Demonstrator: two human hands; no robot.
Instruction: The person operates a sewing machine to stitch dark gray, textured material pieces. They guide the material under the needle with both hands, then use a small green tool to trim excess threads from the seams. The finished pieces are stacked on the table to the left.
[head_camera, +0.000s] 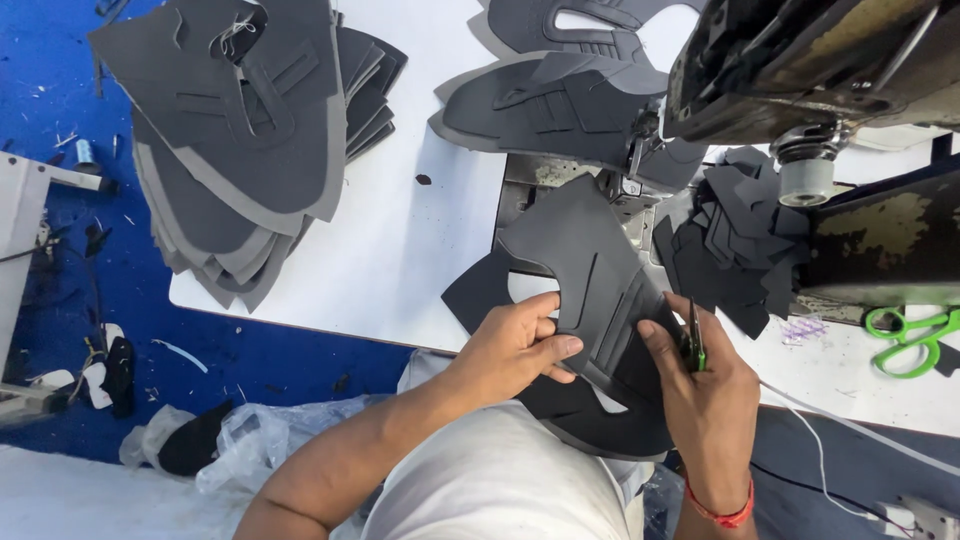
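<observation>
Seen from the head camera, the left hand (515, 345) pinches the near edge of a dark grey shoe-upper piece (590, 270), its fingers (562, 348) curled and pressed against the cut material, thumb on top. The right hand (705, 385) grips the same piece from its other side, thumb laid flat on it, while the other fingers close around a small green-handled thread snip (693, 345) held upright against the palm. A red band (722, 515) circles that wrist. The piece is lifted off the white surface (400, 250), tilted over the near edge just in front of the person's lap, and reaches up toward the metal plate of the sewing machine (800, 70). Another like piece (560, 100) lies under the machine head. To the right of the held piece sits a heap of small dark cut parts (745, 235), and farther right a pair of green-handled scissors (910, 340) lies flat. At the far left of the surface a tall stack of grey uppers (240, 140) fans out, well apart from both hands. Below is a blue floor (60, 120) with scraps and crumpled plastic (270, 440).
</observation>
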